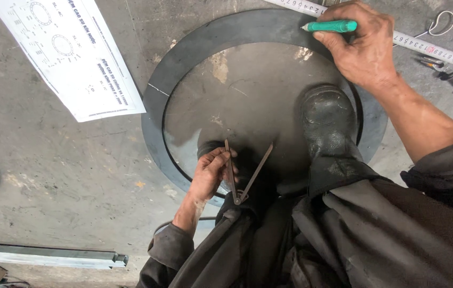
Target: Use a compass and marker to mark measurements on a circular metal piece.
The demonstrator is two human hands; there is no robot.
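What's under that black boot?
The boot stands on bare concrete floor inside the flat black ring, its heel over the ring's near edge. The floor beneath its sole is hidden.

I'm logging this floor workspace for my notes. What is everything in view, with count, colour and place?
rubber ring: one, black, flat on the concrete floor, centre
disc inside the ring: one, dark grey, centre
dividers: one pair, rusty brown, legs spread, lower centre
marker pen: one, green, top right
measuring tape: one, white, top right
printed drawing sheet: one, white, top left
small hand tools: dark, kind unclear, far right
metal bar: one, grey, bottom left
boot: one, black, standing on the disc
left hand: holds the dividers
right hand: holds the marker pen over the ring
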